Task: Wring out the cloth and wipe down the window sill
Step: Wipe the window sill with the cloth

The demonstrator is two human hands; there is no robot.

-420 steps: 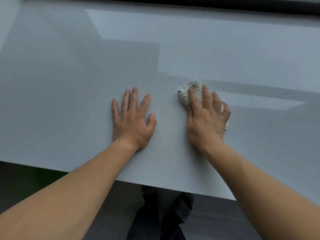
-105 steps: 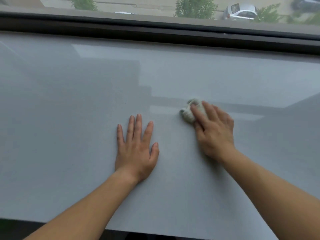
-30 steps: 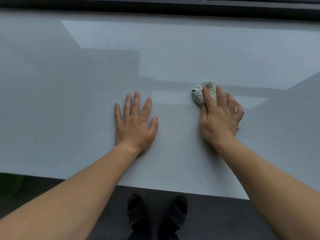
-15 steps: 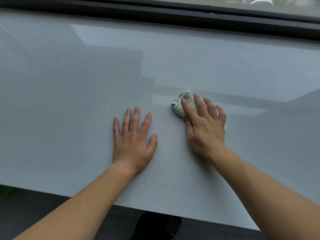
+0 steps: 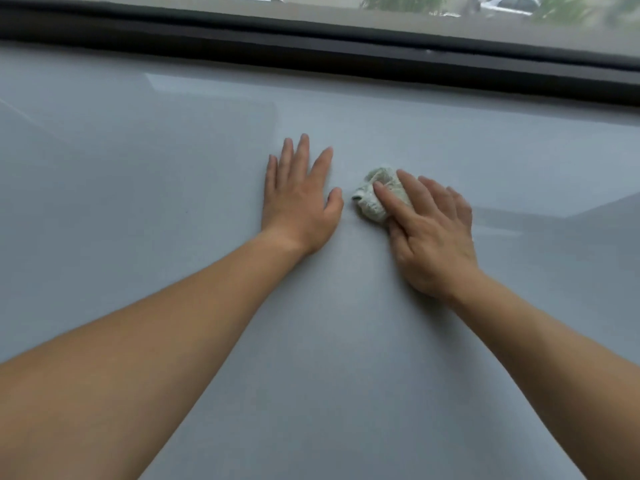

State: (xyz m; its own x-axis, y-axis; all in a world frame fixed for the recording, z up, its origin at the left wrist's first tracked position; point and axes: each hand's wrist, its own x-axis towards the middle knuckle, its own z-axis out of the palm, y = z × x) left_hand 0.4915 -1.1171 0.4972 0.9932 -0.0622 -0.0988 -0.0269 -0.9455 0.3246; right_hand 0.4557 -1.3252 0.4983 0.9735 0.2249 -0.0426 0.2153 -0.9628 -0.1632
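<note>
The small, bunched-up pale cloth (image 5: 375, 199) lay on the grey window sill (image 5: 138, 168), pinned under the front of the right hand (image 5: 429, 233). That hand was flat and spread, its fingers (image 5: 391, 202) almost straight and pressing down on the cloth rather than curling round it. The nearer part of the cloth was hidden beneath them, while its crumpled far-left end stuck out past the fingertips. The palm and wrist sat behind the cloth, toward the person.

The left hand (image 5: 299, 202) held nothing. It rested palm-down on the bare sill with its fingers stretched out and slightly fanned, its thumb tip just beside the exposed end of the cloth (near, but apart). Both bare forearms reached in from the lower edge of the view.

Along the far side of the sill ran the dark window frame (image 5: 311, 50), and beyond the glass were blurred greenery and a parked car (image 5: 509, 3).
</note>
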